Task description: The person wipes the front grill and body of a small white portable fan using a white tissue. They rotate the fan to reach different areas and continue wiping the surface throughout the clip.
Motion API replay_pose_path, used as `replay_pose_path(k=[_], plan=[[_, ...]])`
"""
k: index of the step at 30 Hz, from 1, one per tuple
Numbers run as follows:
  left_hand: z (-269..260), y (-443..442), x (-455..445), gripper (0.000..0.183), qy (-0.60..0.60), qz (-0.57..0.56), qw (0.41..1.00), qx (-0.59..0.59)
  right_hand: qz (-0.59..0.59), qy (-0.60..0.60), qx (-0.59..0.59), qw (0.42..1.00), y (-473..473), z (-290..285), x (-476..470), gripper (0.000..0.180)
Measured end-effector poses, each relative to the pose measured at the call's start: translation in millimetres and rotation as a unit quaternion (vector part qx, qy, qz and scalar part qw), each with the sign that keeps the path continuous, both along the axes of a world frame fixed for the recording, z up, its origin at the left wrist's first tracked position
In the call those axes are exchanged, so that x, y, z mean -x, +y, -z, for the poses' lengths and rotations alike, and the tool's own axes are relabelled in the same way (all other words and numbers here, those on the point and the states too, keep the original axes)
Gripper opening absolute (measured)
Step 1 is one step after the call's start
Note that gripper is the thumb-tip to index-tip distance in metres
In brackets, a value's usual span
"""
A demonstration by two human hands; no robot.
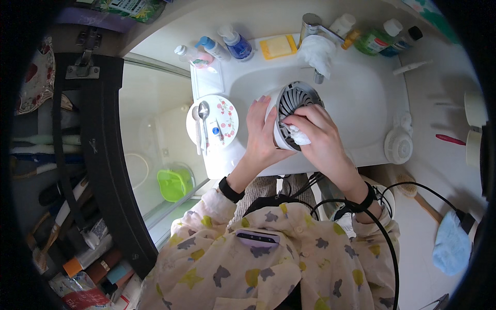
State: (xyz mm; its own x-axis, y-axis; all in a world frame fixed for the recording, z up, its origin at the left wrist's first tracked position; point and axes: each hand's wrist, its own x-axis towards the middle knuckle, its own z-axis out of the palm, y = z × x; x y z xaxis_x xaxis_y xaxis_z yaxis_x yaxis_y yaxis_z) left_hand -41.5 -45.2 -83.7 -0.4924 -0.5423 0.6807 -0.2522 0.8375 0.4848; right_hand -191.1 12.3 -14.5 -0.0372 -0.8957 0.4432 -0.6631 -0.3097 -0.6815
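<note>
Over the front of the white washbasin (pixel 360 93), my left hand (pixel 263 131) grips the white outer wall of a round device housing (pixel 274 102). Its open end, with dark curved grille slats (pixel 296 97), faces right. My right hand (pixel 317 131) pinches a crumpled white tissue or cloth (pixel 297 135) against the lower part of the grille. The fingertips are partly hidden by the tissue and the hand itself. Another crumpled white cloth or tissue (pixel 317 52) hangs over the chrome faucet (pixel 310 24), behind the housing.
A floral plate (pixel 228 116) with spoons and a small tube stands at the basin's left. Pump bottles (pixel 237 45), a yellow soap dish (pixel 267 50) and a green bottle (pixel 376 40) line the back. A small white fan (pixel 398 145) lies at right; a black cable (pixel 391 240) crosses beside my right arm.
</note>
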Motion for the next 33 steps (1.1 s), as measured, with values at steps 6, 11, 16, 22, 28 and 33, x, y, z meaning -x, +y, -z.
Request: replay_pose_path(k=[6,11,16,22,28,33], plan=[[2,1,2,0.111,-0.013,0.003,0.999,0.036,0.005,0.091,-0.094,0.991,11,-22,2,0.023],[-2,2,-3,0.119,-0.036,-0.022,0.998,-0.044,0.053,-0.014,-0.067,0.996,15,-44,17,0.027],[-1,-2,0,0.122,0.021,-0.018,1.0,0.012,0.039,-0.13,-0.083,0.987,4,-43,21,0.031],[-3,2,1,0.116,0.005,-0.027,1.0,0.002,0.005,-0.035,-0.048,0.998,-2,-21,-1,0.033],[-2,5,0,0.118,0.019,-0.02,1.0,0.006,0.014,0.008,-0.082,0.997,11,-25,11,0.032],[-1,6,-1,0.118,0.031,-0.024,0.999,0.004,0.018,-0.066,-0.005,0.998,3,-22,5,0.038]])
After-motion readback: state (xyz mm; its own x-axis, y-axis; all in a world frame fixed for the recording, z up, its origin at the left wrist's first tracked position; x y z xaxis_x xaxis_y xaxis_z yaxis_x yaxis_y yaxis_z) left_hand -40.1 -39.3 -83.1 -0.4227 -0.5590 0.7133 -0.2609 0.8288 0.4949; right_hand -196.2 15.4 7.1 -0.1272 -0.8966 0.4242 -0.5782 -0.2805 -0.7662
